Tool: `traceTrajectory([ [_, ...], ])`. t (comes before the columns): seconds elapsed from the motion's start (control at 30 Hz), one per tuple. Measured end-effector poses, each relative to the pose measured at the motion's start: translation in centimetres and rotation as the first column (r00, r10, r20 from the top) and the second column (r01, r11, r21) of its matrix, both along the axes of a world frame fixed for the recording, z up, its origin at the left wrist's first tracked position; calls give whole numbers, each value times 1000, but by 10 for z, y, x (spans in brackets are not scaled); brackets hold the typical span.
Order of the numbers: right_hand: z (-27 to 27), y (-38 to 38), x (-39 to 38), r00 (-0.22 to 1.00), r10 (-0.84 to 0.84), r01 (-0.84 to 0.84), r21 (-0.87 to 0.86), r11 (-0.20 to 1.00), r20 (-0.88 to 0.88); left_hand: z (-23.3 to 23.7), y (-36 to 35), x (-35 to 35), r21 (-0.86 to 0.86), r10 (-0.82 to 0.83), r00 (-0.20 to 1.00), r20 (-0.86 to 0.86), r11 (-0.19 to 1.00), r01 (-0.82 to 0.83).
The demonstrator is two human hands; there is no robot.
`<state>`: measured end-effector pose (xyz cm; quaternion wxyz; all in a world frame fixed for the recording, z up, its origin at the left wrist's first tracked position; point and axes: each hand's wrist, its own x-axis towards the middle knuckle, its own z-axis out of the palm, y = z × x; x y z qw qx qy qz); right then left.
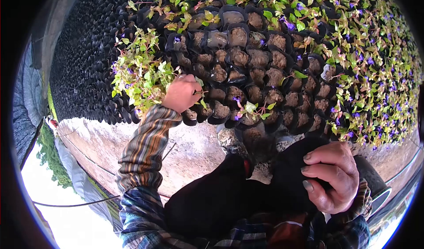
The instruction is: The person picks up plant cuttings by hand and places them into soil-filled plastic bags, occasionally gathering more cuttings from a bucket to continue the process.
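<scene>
My left hand (182, 92) has its fingers closed at the right edge of a leafy clump of seedlings (143, 70), over the front rows of black pots; thin reddish stems show by its fingertips. Over my knee, my right hand (333, 176) is raised with curled fingers spread apart and nothing between them. Soil-filled black pots (258, 57) stand in rows ahead of both hands. A small loose plant with purple flowers (254, 111) lies across the front pots.
Dense flowering plants (375, 72) cover the right side. Dark pots (88, 63) are packed on the left. Pale ground (194, 156) runs along the front, near my knees and a boot (229, 141). A dark cylindrical container (371, 178) is beside my right wrist.
</scene>
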<state>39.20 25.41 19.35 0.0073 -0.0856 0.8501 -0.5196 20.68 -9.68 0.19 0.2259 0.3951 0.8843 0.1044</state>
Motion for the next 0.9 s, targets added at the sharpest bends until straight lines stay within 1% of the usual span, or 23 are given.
traceTrajectory([
  [0.03, 1, 0, 0, 1000, -4, 4, 2, 1000, 3, 3, 4, -1, -6, 82, 993, 89, 997, -81],
  [0.07, 1, 1, 1, 1000, -13, 13, 6, 1000, 4, 8, 10, -6, 71, 134, 978, 162, 987, -147],
  [0.13, 1, 2, 2, 999, -40, 40, 8, 999, 2, 19, 29, -21, 248, 293, 933, 209, 907, -341],
  [0.17, 1, 2, 2, 999, -48, 48, 6, 999, 4, 24, 39, -38, 300, 255, 952, 170, 906, -297],
  [0.2, 1, 2, 3, 999, -49, 49, 10, 999, 0, 34, 56, -51, 344, 302, 928, 217, 866, -362],
  [0.27, 0, 1, 3, 999, -46, 46, 12, 999, -1, 33, 80, -91, 514, 249, 962, 111, 814, -270],
  [0.33, 1, 3, 1, 999, -33, 33, 16, 999, 12, 33, 107, -127, 425, 220, 953, -208, 898, -115],
  [0.37, 1, 4, 1, 999, -30, 30, 18, 999, 15, 35, 119, -140, 347, 147, 921, -361, 938, -14],
  [0.4, 2, 5, 1, 999, -29, 28, 20, 999, 18, 35, 130, -153, 252, 62, 863, -501, 965, 77],
  [0.43, 0, 7, 2, 999, -36, 35, 20, 999, 11, 29, 141, -163, 224, 56, 840, -539, 971, 79],
  [0.47, 0, 9, 2, 999, -33, 33, 21, 999, 16, 24, 149, -170, 142, 36, 831, -555, 989, 52],
  [0.53, 0, 12, 3, 999, -30, 30, 21, 999, 32, 18, 164, -179, 40, -42, 763, -645, 995, 89],
  [0.67, -6, 15, 5, 999, -51, 52, -5, 999, 13, 4, 181, -186, -158, -204, 695, -689, 979, 131],
  [0.73, -3, 15, 3, 998, -51, 51, 8, 999, 37, -1, 187, -187, -245, -283, 650, -706, 958, 151],
  [0.77, -3, 15, 1, 998, -49, 49, 15, 999, 48, -2, 189, -186, -261, -305, 652, -695, 951, 166],
  [0.9, -5, 15, 1, 998, -54, 54, 0, 999, 43, -16, 191, -187, -254, -304, 658, -689, 952, 173],
])
